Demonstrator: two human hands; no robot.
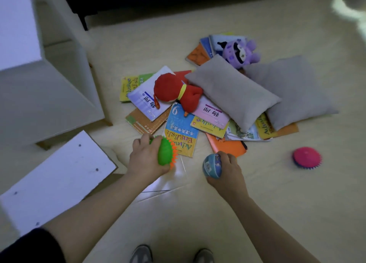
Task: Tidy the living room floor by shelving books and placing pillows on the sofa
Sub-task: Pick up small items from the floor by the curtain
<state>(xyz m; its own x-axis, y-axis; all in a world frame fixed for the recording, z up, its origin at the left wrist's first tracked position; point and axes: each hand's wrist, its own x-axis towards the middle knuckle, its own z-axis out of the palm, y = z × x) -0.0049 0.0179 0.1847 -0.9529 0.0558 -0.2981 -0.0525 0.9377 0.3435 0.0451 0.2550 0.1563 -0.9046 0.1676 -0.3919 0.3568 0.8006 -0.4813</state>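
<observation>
We grip the green spiky ball (165, 153) w/ left hand (146, 159), blue ball (212, 166) w/ right hand (227, 171); best lift both clear of books (181, 135).

Two grey pillows are down on the floor (257, 183), side by side and touching: the nearer pillow (231, 92) slumps tilted over the heap, the farther pillow (293, 88) sits behind it to the right. Beneath and around them books (146, 122) lie flat and overlapping, covers up. There's a blue-and-yellow English textbook (181, 131) at the front, an orange book (227, 145) beside it, a pink book (213, 112) tucked under the nearer pillow's edge, and a small stack (202, 52) apart at the back.
</observation>
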